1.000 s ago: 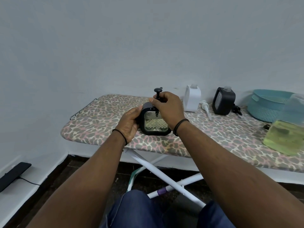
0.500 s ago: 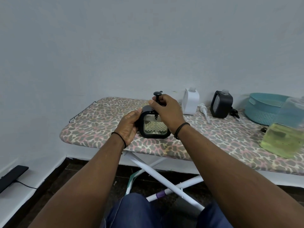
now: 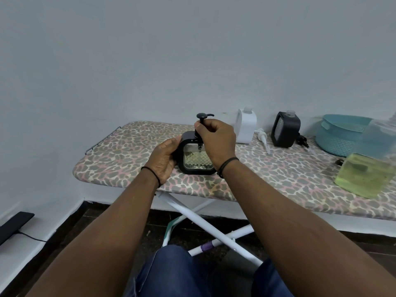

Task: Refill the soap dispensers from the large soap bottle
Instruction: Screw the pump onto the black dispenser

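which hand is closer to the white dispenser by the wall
Right. The right hand, pinching the black dispenser's pump, sits just left of the white dispenser. The left hand grips the black dispenser farther left.

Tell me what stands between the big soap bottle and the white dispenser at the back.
Nothing visible blocks the way. Between the big soap bottle and the white dispenser, a loose white pump lies on the board, and the open black dispenser stands off the direct line, easily passed.
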